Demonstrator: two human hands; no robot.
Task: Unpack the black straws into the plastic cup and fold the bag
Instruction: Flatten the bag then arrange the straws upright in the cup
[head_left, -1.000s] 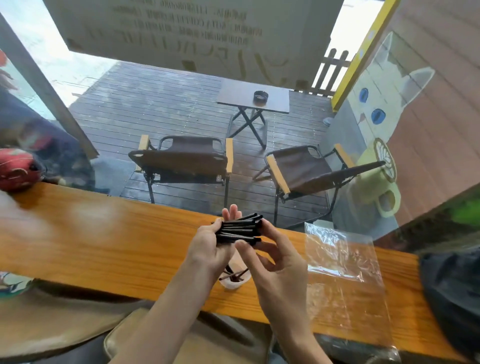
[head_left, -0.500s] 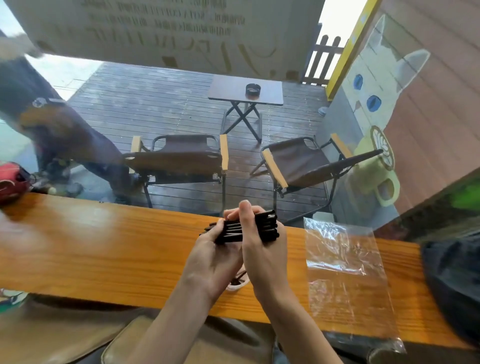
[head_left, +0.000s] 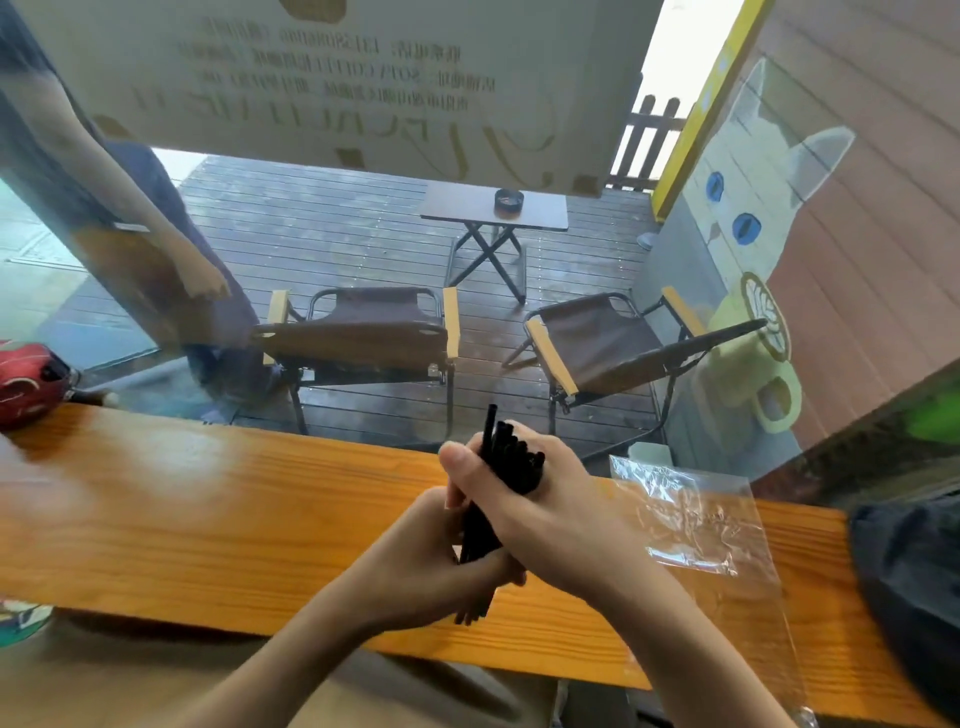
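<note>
Both hands, the left hand (head_left: 415, 561) low and the right hand (head_left: 535, 499) above, clasp a near-upright bundle of thin black straws (head_left: 511, 457) over a glossy orange wooden bench (head_left: 208, 519). Just right lies the crinkled clear plastic bag (head_left: 701, 525), flat and empty. Beyond the window: two brown folding chairs (head_left: 358, 332) on wet decking, a painted cat (head_left: 748, 192), and mirrored, unreadable lettering.

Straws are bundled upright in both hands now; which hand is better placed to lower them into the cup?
Right, probably. The right hand wraps the black straws near their top, while the left hand grips lower. The cup is hidden beneath the hands.
</note>
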